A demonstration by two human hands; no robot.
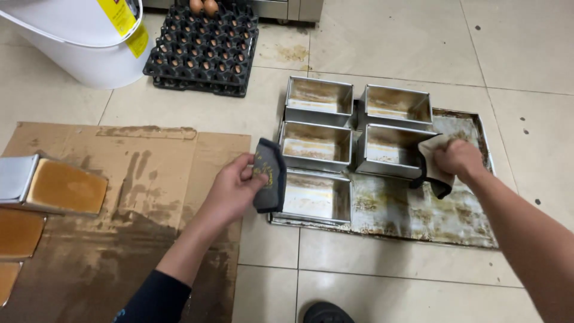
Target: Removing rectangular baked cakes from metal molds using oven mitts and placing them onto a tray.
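Note:
My left hand (234,186) holds a dark folded cloth (269,174) against the left end of the nearest metal loaf tin (315,196). My right hand (459,159) grips a pale cloth (435,173) at the right end of another tin (388,149). Several empty rectangular loaf tins stand on a stained metal baking tray (430,215) that lies on the tiled floor.
Flattened brown cardboard (131,197) covers the floor at left, with a tin tipped on its side showing a baked loaf (66,188) and more loaves (18,233) below. Black egg trays (203,51) and a white tub (84,42) stand at the back. A dark shoe (326,312) is at the bottom edge.

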